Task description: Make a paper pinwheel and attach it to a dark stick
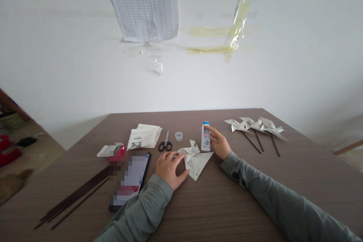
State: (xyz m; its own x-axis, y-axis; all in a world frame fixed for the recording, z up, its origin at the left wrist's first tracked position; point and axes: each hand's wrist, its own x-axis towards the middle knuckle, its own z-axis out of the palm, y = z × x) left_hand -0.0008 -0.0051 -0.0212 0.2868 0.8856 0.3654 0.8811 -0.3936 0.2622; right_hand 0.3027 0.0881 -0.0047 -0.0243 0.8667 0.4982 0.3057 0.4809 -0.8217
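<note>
My left hand [169, 168] lies flat on the brown table [215, 211], its fingers pressing the left edge of a folded white paper piece [197, 160]. Just right of the paper stands a small white glue bottle [205, 137] with a blue top. My right hand [219, 143] is wrapped around the bottle's right side, holding it upright on the table. The bottle's clear cap [179, 136] sits apart to the left. Both arms wear grey sleeves.
Black scissors [165, 144] lie beside a stack of printed papers [144, 136]. A phone [131, 179], a small red-and-white box [113, 150] and several dark sticks [75, 198] are at the left. Three finished paper pinwheels on sticks [256, 128] rest at the right. A printed sheet [146, 10] hangs on the wall.
</note>
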